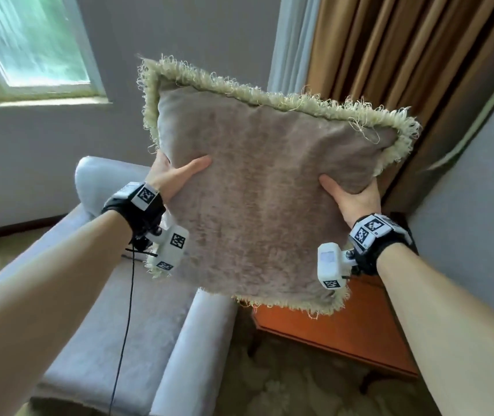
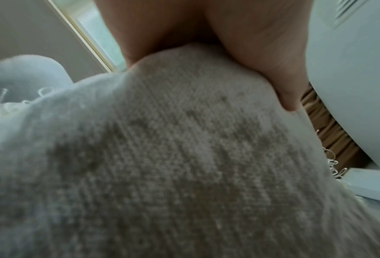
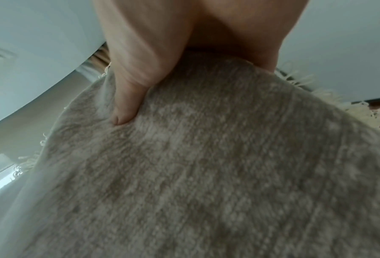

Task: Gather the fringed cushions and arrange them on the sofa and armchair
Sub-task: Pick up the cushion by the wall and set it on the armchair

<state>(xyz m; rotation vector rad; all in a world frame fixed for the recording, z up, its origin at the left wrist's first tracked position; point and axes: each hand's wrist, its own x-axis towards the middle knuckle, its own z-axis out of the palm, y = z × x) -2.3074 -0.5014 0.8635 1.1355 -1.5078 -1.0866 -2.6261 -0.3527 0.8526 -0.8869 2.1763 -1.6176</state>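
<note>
A square taupe cushion (image 1: 257, 193) with a pale looped fringe (image 1: 269, 97) round its edge is held up in the air with both hands, tilted so that its left top corner stands higher than the right. The left hand (image 1: 173, 175) grips the cushion's left edge, thumb flat across the front face and the other fingers hidden behind the fabric; the left wrist view shows the thumb (image 2: 273, 69) pressed into the cloth. The right hand (image 1: 350, 196) grips the right edge in the same way, and the right wrist view shows its thumb (image 3: 129, 97) dug into the pile, making a dent. Both wrists carry black straps with small white marker blocks. The cushion hangs clear above a pale grey armchair (image 1: 137, 310), whose seat and rounded arm lie below and to the left, and touches neither. To the right of the armchair stands a low orange-brown wooden bench (image 1: 344, 328) on a patterned carpet. Behind are a grey wall, a window (image 1: 29, 46) at the upper left and brown curtains (image 1: 404, 55) at the upper right.
</note>
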